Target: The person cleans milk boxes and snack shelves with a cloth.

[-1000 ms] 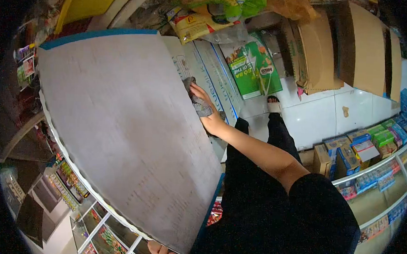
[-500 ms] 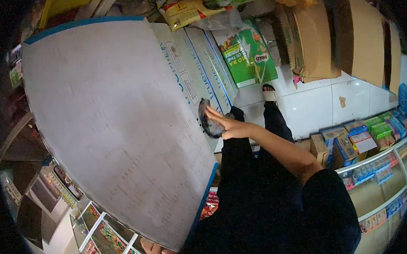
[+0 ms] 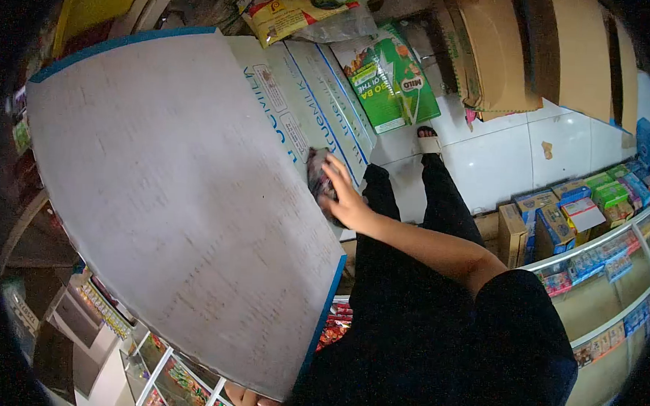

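A large white board [image 3: 173, 189] with blue edging and brownish smudges fills the left half of the head view. My left hand [image 3: 249, 401] shows only in part at the bottom, its fingers curled over the board's lower edge. Against the board's right edge, my right hand [image 3: 349, 204] presses a crumpled dark cloth [image 3: 316, 172], fingers bent over it and somewhat apart. Just beyond the cloth lie pale cartons with blue TrueMilk lettering [image 3: 311, 101], partly covered by the board.
A green Milo carton [image 3: 392, 82] stands on the white tiled floor [image 3: 497, 167], near my sandalled foot [image 3: 428, 141]. Brown cardboard boxes [image 3: 509, 55] are at the upper right. Small boxes line a curved display case [image 3: 590, 273]; another glass case [image 3: 176, 371] sits lower left.
My right hand has moved a little left with the dark cloth, and its fingers are spread wider. My left hand stays at the board's lower edge. The view has shifted slightly.
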Demonstrator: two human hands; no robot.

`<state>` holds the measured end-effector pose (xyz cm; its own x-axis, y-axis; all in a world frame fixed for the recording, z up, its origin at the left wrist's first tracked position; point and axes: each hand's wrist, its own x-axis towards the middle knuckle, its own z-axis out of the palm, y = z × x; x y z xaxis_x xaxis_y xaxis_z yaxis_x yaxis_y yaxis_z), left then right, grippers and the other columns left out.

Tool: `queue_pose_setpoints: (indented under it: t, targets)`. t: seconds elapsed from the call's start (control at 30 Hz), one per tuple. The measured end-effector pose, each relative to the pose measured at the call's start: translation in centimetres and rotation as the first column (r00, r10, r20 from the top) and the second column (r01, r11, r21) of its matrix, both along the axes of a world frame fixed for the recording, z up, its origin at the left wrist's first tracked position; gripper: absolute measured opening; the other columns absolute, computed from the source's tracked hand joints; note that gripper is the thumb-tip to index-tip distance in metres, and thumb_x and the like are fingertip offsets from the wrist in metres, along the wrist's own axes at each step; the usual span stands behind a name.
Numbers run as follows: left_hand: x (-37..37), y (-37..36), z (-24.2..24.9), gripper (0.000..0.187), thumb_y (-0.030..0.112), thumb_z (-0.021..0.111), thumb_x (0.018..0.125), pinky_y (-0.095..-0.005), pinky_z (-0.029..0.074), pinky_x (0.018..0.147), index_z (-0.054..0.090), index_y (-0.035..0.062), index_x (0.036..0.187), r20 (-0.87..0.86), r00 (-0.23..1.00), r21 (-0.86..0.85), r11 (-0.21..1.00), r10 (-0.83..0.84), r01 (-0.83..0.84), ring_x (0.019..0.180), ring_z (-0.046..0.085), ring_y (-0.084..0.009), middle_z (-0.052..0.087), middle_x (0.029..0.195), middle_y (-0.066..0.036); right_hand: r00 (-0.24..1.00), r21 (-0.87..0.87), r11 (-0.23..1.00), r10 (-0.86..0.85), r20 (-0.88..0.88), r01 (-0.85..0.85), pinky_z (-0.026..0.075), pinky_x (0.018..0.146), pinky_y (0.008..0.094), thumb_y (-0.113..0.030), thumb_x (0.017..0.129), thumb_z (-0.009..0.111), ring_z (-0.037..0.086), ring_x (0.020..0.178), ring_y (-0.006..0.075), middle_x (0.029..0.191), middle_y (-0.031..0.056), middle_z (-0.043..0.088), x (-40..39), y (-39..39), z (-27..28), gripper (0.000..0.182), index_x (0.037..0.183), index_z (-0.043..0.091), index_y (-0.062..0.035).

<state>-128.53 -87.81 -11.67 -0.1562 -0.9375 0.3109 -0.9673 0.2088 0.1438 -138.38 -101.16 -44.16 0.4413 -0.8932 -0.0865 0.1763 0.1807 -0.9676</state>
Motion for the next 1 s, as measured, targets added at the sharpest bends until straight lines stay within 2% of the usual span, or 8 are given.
queue_pose_setpoints:
  t: [0.1,0.37,0.43,0.57,0.67,0.77,0.83,1.0]
  targets:
    - [0.1,0.1,0.0,0.039,0.028,0.038,0.091,-0.0296,0.034,0.041,0.054,-0.0061,0.081,-0.026,1.000,0.017,1.000,-0.002,0.002,0.047,0.046,-0.0222,0.052,0.060,-0.016,0.999,-0.116,0.993,0.035,-0.016,-0.036,0.020,0.104,0.0389,-0.002,0.081,0.051,0.019,0.129,0.0355,0.137,0.0239,0.019,-0.6,-0.4,2.4,0.064,0.136,0.018,-0.0064]
    - [-0.2,-0.2,0.4,0.039,0.028,0.038,0.091,-0.0297,0.034,0.041,0.054,-0.0061,0.081,-0.048,0.999,0.085,0.996,-0.011,0.015,0.047,0.046,-0.0222,0.052,0.060,-0.016,0.948,0.118,0.948,0.306,-0.091,-0.295,0.021,0.104,0.0385,-0.005,0.082,0.051,0.016,0.130,0.0364,0.139,0.0247,0.016,-1.5,3.3,-0.5,0.068,0.138,0.012,-0.0049]
    - [-0.1,-0.4,0.7,0.039,0.028,0.038,0.091,-0.0297,0.034,0.041,0.054,-0.0061,0.081,-0.060,0.998,0.118,0.993,-0.018,0.025,0.047,0.047,-0.0222,0.052,0.060,-0.016,0.964,-0.031,0.966,0.253,-0.080,-0.256,0.020,0.104,0.0369,-0.005,0.082,0.051,0.017,0.130,0.0345,0.139,0.0241,0.015,-0.5,0.9,0.8,0.069,0.138,0.010,-0.0053]
    - [0.3,-0.9,1.1,0.039,0.028,0.039,0.091,-0.0298,0.034,0.042,0.055,-0.0061,0.081,-0.064,0.997,0.157,0.986,-0.042,0.052,0.047,0.047,-0.0222,0.053,0.060,-0.016,0.999,0.093,0.995,-0.047,-0.006,0.047,0.023,0.103,0.0340,-0.006,0.083,0.051,0.023,0.129,0.0312,0.139,0.0233,0.018,1.9,0.6,0.2,0.070,0.138,0.007,-0.0060]
    - [0.5,-1.1,0.7,0.039,0.028,0.039,0.091,-0.0298,0.034,0.042,0.055,-0.0061,0.081,-0.088,0.995,0.171,0.983,-0.055,0.069,0.047,0.047,-0.0222,0.053,0.060,-0.016,0.990,0.250,0.965,-0.042,-0.133,0.075,0.025,0.101,0.0343,-0.007,0.084,0.050,0.026,0.127,0.0324,0.138,0.0233,0.021,1.2,1.8,-0.3,0.071,0.138,0.005,-0.0059]
    - [0.4,-1.1,0.3,0.039,0.028,0.039,0.091,-0.0299,0.035,0.042,0.055,-0.0061,0.081,-0.112,0.992,0.181,0.980,-0.060,0.080,0.047,0.047,-0.0222,0.053,0.061,-0.016,0.999,0.312,0.949,0.044,-0.012,-0.038,0.027,0.100,0.0340,-0.010,0.085,0.050,0.029,0.126,0.0315,0.138,0.0216,0.024,1.3,-0.3,1.0,0.070,0.139,0.006,-0.0085]
    - [0.4,-1.1,0.4,0.040,0.029,0.039,0.091,-0.0299,0.035,0.042,0.055,-0.0060,0.080,-0.116,0.991,0.196,0.977,-0.065,0.087,0.047,0.047,-0.0222,0.053,0.061,-0.016,0.997,0.014,0.998,-0.056,0.052,0.056,0.026,0.101,0.0343,-0.009,0.084,0.050,0.030,0.125,0.0314,0.138,0.0184,0.025,3.1,-3.7,1.4,0.068,0.139,0.010,-0.0092]
    - [0.6,-1.0,1.0,0.040,0.029,0.039,0.091,-0.0299,0.035,0.042,0.055,-0.0060,0.080,-0.118,0.990,0.220,0.970,-0.084,0.108,0.047,0.048,-0.0222,0.053,0.061,-0.016,0.992,0.111,0.986,-0.129,0.019,0.126,0.026,0.101,0.0320,-0.016,0.083,0.053,0.029,0.125,0.0310,0.136,0.0195,0.029,6.8,-10.8,-1.3,0.061,0.135,0.023,-0.0049]
